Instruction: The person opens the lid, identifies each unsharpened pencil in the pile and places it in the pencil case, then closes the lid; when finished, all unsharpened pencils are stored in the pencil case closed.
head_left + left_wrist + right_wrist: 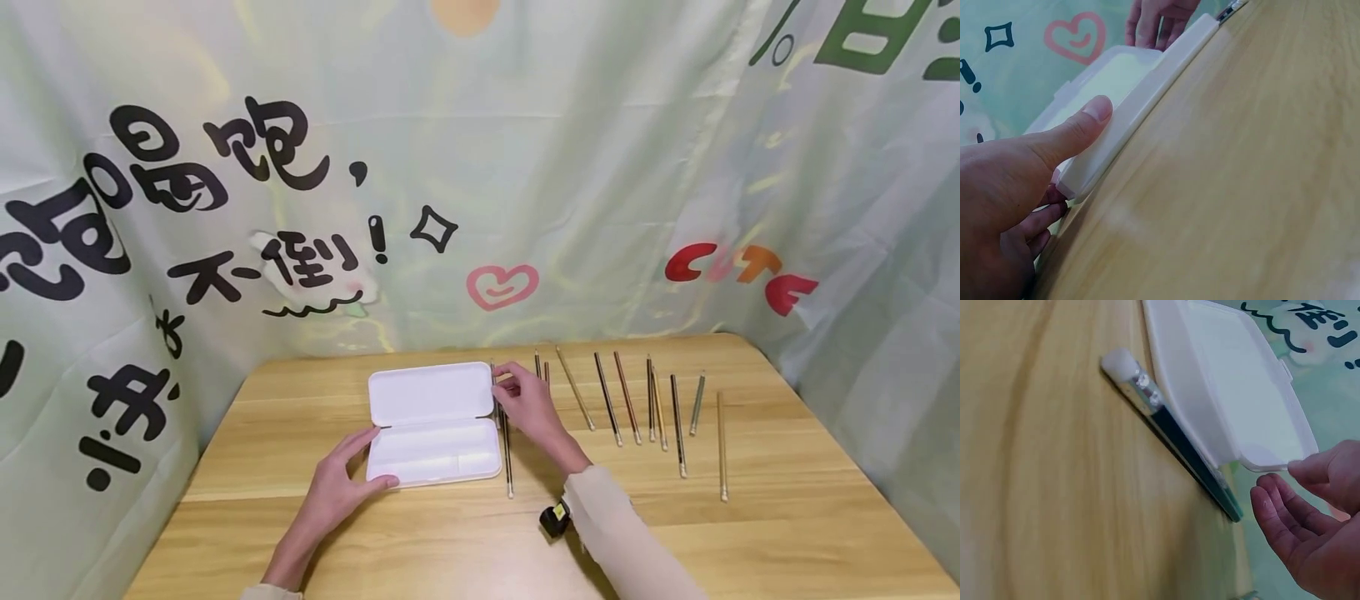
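Note:
An opened white pencil case (433, 450) lies on the table, its lid (431, 393) folded back and its shallow compartments bare. My left hand (337, 492) grips the near left corner, thumb along the front wall (1141, 115) and fingers around the side. At the lid's right corner, my right hand (528, 404) holds the edge with its fingertips; the right wrist view shows the thumb (1310, 469) against that corner. A dark pencil (1179, 440) with a white eraser lies beside the case, below the right hand. The right hand partly covers other pencils in the head view.
Several pencils (607, 398) in dark, red, yellow and grey lie spread over the right half of the wooden table (420, 542). A small black object (555, 518) with a yellow mark is at the right sleeve. Printed cloth (585, 208) hangs behind.

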{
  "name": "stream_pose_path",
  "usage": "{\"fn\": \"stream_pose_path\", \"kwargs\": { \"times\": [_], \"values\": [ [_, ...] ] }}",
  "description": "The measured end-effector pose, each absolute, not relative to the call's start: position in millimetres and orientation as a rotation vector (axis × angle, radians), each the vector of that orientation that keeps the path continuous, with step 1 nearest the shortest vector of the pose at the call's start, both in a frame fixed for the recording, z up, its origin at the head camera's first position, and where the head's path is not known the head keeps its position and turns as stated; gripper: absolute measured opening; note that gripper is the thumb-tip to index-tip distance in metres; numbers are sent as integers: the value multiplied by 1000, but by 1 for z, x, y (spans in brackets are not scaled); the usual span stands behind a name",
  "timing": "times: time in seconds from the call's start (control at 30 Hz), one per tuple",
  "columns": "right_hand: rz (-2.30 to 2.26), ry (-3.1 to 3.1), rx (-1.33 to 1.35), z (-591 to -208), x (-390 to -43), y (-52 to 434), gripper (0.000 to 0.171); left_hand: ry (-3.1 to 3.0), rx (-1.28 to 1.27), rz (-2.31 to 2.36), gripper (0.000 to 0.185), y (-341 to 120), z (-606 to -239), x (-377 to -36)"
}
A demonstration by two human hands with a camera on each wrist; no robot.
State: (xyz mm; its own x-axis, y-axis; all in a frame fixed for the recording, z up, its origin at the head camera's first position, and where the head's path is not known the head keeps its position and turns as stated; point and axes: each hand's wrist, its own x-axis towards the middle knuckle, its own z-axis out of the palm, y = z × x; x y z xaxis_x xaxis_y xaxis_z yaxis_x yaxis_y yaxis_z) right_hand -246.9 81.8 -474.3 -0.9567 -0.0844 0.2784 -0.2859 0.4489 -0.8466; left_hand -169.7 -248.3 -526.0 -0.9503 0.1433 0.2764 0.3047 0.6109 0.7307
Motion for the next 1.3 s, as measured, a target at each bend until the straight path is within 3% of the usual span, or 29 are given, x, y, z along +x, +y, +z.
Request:
{"fn": "stream_pose_path", "kwargs": {
  "times": [0.43,0.93,1.3],
  "values": [
    [1582,-2527,326,-447,-210,126,20,-2635,-365,-1289,85,-251,-527,-170],
    [1464,-2637,259,-457,-176,167,26,-2632,-370,-1284,84,-248,-528,-167],
    [1408,-2617,387,-471,-166,171,28,-2634,-372,-1285,83,-249,-526,-170]
  ]
}}
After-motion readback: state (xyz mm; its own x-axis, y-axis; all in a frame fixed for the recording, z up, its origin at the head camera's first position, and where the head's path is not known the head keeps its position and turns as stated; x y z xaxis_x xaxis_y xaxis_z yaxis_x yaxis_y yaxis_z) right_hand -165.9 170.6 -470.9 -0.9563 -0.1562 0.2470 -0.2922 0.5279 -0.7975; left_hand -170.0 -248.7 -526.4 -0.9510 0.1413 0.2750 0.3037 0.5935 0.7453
